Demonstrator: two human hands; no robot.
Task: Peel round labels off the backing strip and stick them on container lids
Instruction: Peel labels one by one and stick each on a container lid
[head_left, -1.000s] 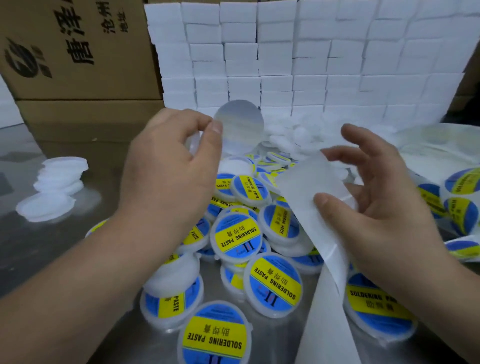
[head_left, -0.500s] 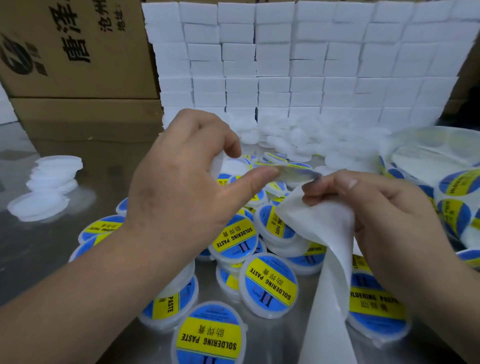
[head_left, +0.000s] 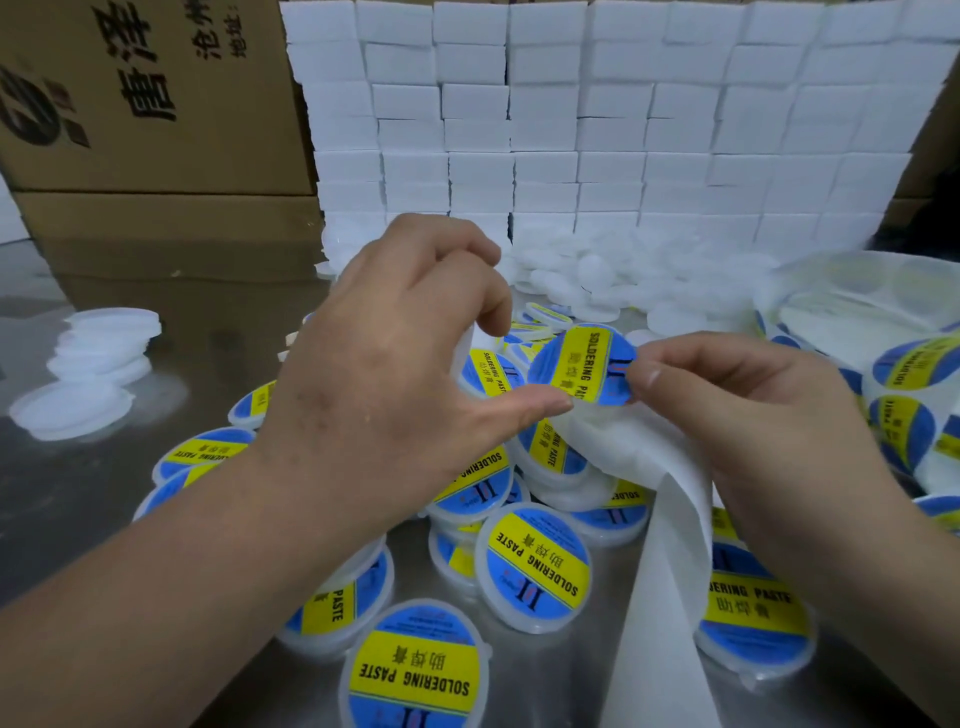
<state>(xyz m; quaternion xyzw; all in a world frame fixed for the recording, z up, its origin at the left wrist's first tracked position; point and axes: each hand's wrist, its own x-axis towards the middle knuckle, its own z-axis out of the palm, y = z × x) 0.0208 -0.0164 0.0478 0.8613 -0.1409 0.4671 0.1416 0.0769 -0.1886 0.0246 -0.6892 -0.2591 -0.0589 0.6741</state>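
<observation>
Tilted face-up since before: soldering-paste label (head_left: 582, 364) | right hand (head_left: 753, 415) pinching its edge, backing strip (head_left: 660, 597) below | left hand (head_left: 395, 374) gripping white lid (head_left: 464, 353) | all above labelled-lid pile (head_left: 535, 561)

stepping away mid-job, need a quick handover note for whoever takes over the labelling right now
Left hand: holds a blank lid, fingers curled round it.
Right hand: pinches a label by its edge, just above the backing strip that runs down under that hand.
Done: many labelled lids piled on the table.
To do: stick this label on the held lid, then the heap of plain lids behind.
</observation>
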